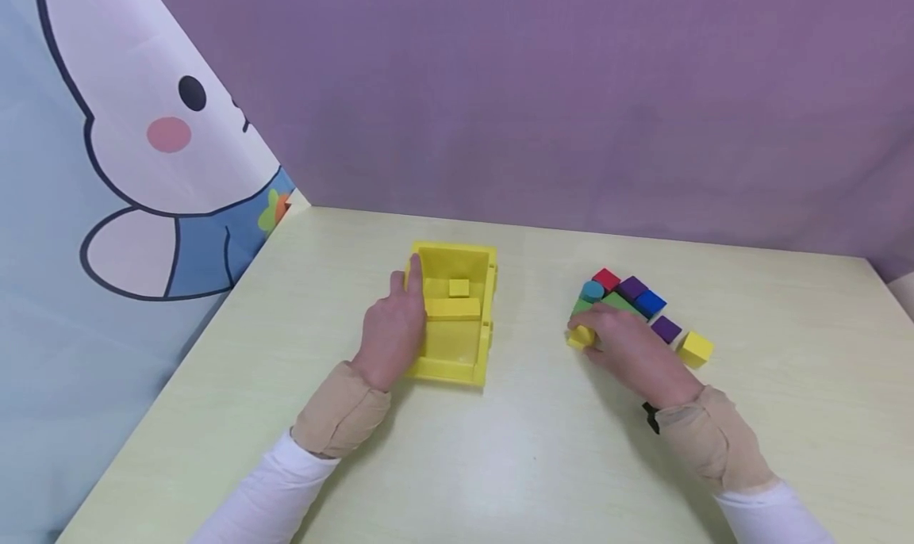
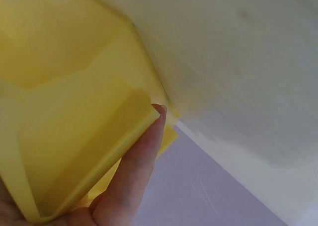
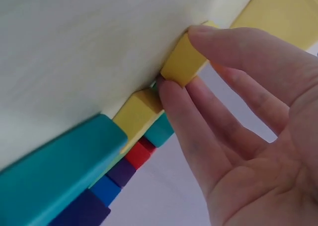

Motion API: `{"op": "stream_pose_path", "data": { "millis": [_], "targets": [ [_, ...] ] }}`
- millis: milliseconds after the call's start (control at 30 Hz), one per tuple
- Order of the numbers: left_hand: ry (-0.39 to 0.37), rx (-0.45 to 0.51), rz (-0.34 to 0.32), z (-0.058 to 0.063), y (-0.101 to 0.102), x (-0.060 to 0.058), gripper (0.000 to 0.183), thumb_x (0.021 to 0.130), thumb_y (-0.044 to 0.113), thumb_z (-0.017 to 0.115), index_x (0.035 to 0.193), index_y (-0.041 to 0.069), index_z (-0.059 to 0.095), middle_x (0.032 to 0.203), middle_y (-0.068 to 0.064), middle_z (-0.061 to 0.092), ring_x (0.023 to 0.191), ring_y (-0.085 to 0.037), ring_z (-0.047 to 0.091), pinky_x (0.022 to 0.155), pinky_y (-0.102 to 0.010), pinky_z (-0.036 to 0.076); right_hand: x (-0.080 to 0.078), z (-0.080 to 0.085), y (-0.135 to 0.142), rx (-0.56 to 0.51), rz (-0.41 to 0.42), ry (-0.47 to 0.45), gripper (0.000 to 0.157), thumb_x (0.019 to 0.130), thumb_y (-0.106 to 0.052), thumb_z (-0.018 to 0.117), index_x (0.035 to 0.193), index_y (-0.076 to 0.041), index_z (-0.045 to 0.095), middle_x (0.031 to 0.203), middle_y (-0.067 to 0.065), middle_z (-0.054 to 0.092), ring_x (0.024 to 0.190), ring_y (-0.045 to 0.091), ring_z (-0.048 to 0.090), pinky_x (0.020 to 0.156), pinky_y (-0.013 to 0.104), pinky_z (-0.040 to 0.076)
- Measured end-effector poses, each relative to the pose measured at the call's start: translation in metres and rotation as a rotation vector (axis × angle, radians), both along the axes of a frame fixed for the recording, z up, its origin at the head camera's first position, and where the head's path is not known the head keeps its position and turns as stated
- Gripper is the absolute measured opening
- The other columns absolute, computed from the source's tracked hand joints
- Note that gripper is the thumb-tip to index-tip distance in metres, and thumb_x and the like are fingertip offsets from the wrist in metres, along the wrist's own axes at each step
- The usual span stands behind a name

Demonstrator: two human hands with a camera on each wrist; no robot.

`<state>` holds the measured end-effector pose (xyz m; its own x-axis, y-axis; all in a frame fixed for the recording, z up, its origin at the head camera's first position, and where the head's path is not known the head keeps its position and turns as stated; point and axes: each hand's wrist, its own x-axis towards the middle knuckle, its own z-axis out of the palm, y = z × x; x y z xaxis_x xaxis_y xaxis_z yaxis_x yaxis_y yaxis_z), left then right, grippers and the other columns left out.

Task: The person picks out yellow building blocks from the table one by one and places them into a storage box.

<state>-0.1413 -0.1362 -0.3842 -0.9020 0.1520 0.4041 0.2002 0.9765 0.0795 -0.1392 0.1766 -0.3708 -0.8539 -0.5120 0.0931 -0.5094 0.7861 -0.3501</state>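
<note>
The table [image 1: 528, 457] is pale and lightly grained, with soft shadows beneath both forearms. Its far edge meets a purple backdrop [image 1: 528, 92] that spans the back of the scene, smooth but for faint darker patches. Along the left side stands a blue panel [image 1: 43, 417] bearing a large white cartoon figure [image 1: 143, 44] – black outline, pink cheek, blue clothes, an orange and green patch near the backdrop's lower corner.

Left of the table's middle sits a yellow bin [image 1: 450, 376], its open side showing. Inside lie a small yellow piece [image 1: 459, 289] and, just nearer the person, a long yellow bar [image 1: 453, 310]. The left hand [image 1: 393, 330] grips the bin's left wall, one finger stretched along the rim toward the far corner; the thumb is hard to make out.

To the right, the right hand [image 1: 635, 354] pinches a yellow block [image 3: 184, 59] between thumb and fingertips, low over the table – whether it touches the surface I cannot tell. Beside that hand lies a close cluster: a red block [image 1: 606, 280], a teal piece [image 1: 592, 292], a green block [image 1: 623, 303], a purple block [image 1: 632, 288] and a blue block [image 1: 650, 303]. Nearer the wrist rests a yellow cube [image 1: 696, 349].
</note>
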Motion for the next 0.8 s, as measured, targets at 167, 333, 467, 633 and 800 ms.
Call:
{"op": "stream_pose_path", "data": {
  "millis": [167, 333, 467, 633, 800],
  "targets": [
    [-0.007, -0.003, 0.000, 0.001, 0.002, 0.000, 0.062, 0.087, -0.006, 0.055, 0.147, -0.008, 0.037, 0.108, -0.027, 0.058, 0.040, -0.017, 0.041, 0.037, -0.032, 0.046, 0.000, 0.001, 0.000, 0.011, 0.008, 0.034, 0.037, 0.076, 0.005, 0.081, 0.111, -0.002, 0.073, 0.109, 0.015, 0.070, 0.101, 0.032, 0.066, 0.085, 0.043, 0.058],
    [-0.021, 0.005, -0.002, 0.003, 0.003, 0.000, 0.063, 0.088, -0.005, 0.055, 0.148, -0.007, 0.036, 0.109, -0.027, 0.057, 0.040, -0.017, 0.042, 0.038, -0.032, 0.045, 0.000, 0.005, -0.001, 0.008, 0.010, 0.053, 0.037, 0.075, 0.008, 0.081, 0.109, -0.002, 0.073, 0.109, 0.015, 0.068, 0.102, 0.032, 0.065, 0.085, 0.043, 0.058],
    [-0.020, 0.007, -0.003, 0.005, 0.002, 0.000, 0.063, 0.088, -0.005, 0.055, 0.148, -0.007, 0.036, 0.109, -0.027, 0.057, 0.040, -0.018, 0.044, 0.038, -0.033, 0.046, 0.001, 0.008, -0.004, -0.004, 0.016, 0.073, 0.036, 0.075, 0.008, 0.080, 0.108, -0.002, 0.073, 0.107, 0.014, 0.068, 0.100, 0.030, 0.065, 0.084, 0.042, 0.059],
    [-0.036, 0.009, 0.001, 0.005, 0.000, 0.001, 0.062, 0.088, -0.006, 0.053, 0.148, -0.008, 0.035, 0.109, -0.028, 0.057, 0.040, -0.018, 0.043, 0.038, -0.033, 0.046, 0.000, 0.012, -0.010, -0.031, 0.024, 0.098, 0.036, 0.076, 0.005, 0.081, 0.110, -0.003, 0.072, 0.104, 0.010, 0.065, 0.093, 0.024, 0.064, 0.081, 0.038, 0.059],
    [-0.048, 0.018, -0.004, 0.004, 0.000, 0.001, 0.061, 0.090, -0.003, 0.055, 0.148, -0.008, 0.035, 0.110, -0.029, 0.057, 0.040, -0.018, 0.041, 0.038, -0.033, 0.045, 0.000, 0.017, -0.018, -0.036, 0.009, 0.102, 0.037, 0.077, 0.000, 0.082, 0.112, -0.004, 0.071, 0.105, 0.010, 0.064, 0.094, 0.023, 0.064, 0.081, 0.037, 0.059]
  ]
}}
